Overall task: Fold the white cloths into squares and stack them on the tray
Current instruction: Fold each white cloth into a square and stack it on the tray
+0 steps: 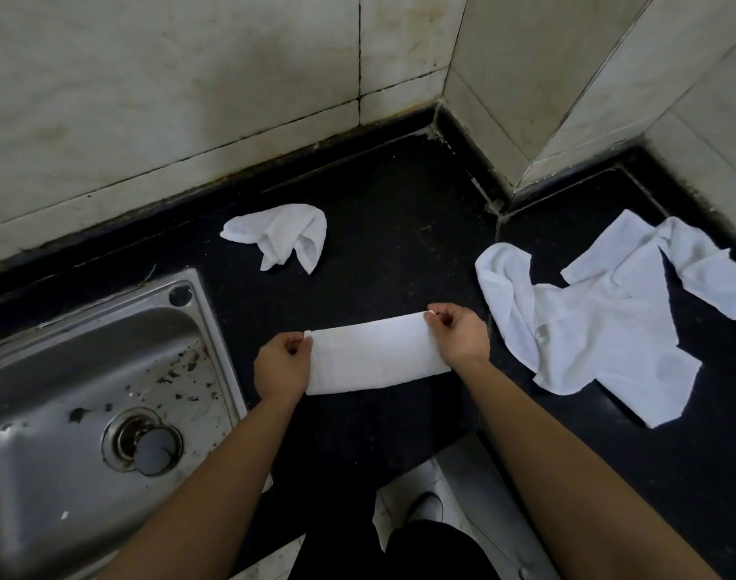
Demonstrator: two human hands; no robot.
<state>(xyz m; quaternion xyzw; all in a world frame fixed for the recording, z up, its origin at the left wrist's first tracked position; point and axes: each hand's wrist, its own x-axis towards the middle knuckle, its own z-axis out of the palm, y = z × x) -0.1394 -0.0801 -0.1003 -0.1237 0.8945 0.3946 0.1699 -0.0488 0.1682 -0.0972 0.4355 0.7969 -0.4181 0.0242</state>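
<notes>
While both hands pinch its short ends, left hand (283, 362) and right hand (458, 334), a white cloth (374, 355) folded into a strip lies just right of the sink (215, 328). Soft and limp, it looks best held by its corners.

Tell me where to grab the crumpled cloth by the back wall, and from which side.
Pinch one of the two loose corners of the crumpled cloth that point toward you, coming from the near side; the rest is bunched. Free a hand first: left hand and right hand both pinch the folded cloth.
</notes>
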